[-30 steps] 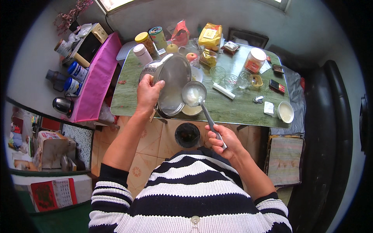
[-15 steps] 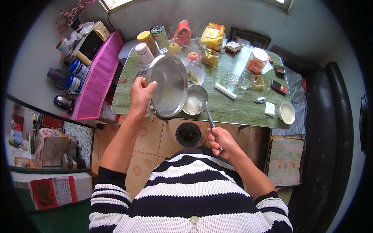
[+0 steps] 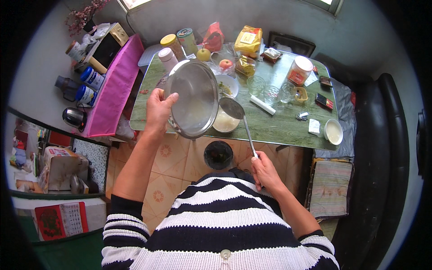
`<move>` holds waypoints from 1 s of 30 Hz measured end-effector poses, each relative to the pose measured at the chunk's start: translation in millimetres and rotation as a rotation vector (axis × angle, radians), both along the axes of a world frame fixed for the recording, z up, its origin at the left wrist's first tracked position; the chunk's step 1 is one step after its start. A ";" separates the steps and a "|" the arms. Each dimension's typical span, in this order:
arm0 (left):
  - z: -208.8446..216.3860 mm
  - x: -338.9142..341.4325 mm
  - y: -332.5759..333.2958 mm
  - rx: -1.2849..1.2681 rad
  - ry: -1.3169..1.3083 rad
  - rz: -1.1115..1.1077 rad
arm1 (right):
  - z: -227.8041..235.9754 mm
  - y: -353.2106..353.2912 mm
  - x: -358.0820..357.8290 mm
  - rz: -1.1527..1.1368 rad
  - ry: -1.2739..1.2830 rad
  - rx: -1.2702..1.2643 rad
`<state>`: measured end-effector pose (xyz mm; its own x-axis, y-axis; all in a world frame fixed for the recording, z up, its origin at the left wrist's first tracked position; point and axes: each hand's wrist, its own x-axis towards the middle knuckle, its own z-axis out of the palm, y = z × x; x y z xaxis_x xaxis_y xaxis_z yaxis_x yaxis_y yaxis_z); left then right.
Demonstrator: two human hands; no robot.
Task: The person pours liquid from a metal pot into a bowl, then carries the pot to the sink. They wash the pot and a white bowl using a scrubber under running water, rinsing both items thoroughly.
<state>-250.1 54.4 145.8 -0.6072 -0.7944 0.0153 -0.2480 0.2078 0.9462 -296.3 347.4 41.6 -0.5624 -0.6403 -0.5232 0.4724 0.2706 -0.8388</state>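
Note:
My left hand [image 3: 158,111] grips the left side of a steel pot [image 3: 194,96], which is tilted so its inside shows; some cloudy pale liquid seems to lie in its lower part. In my right hand [image 3: 265,173] is the handle of a metal ladle [image 3: 233,108]. The ladle's head is turned on its side, above the far right rim of a bowl [image 3: 226,124] of whitish liquid at the table's near edge. The pot overlaps the bowl's left side from this view. Just beyond the ladle, a white bowl [image 3: 228,84] holds greenish food.
On the green table [image 3: 279,128] stand glasses [image 3: 271,94], a red-labelled jar [image 3: 300,70], apples [image 3: 226,64], a pink-white flask [image 3: 168,58] and another bowl of whitish liquid [image 3: 333,132]. A black bin [image 3: 218,155] sits on the floor below. A dark sofa [image 3: 382,180] lies right.
The ladle has turned from holding whitish liquid to lying on its side, and more whitish liquid shows in the bowl. My right hand has shifted slightly right and nearer me.

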 end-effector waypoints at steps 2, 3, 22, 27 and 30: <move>-4.3 1.3 -12.6 0.017 0.000 -0.017 | 8.3 3.9 1.5 0.016 0.048 -0.002; -9.8 2.3 -20.7 0.014 -0.015 -0.028 | 12.4 5.7 2.5 0.024 0.072 -0.004; -17.7 10.1 -46.6 0.015 -0.013 -0.355 | 71.9 -70.0 -137.2 0.600 2.514 0.173; -10.8 14.9 -41.6 0.021 -0.082 -0.369 | 124.5 -93.5 -162.2 0.581 2.692 0.133; -10.5 19.7 -43.9 0.030 -0.048 -0.371 | 113.8 -96.2 -172.5 0.623 2.459 0.415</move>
<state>-230.3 10.6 135.2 -0.8535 -0.5195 -0.0401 -0.2050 0.2640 0.9425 -468.8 251.1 155.4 0.0397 -0.9517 0.3043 -0.8272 0.1395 0.5444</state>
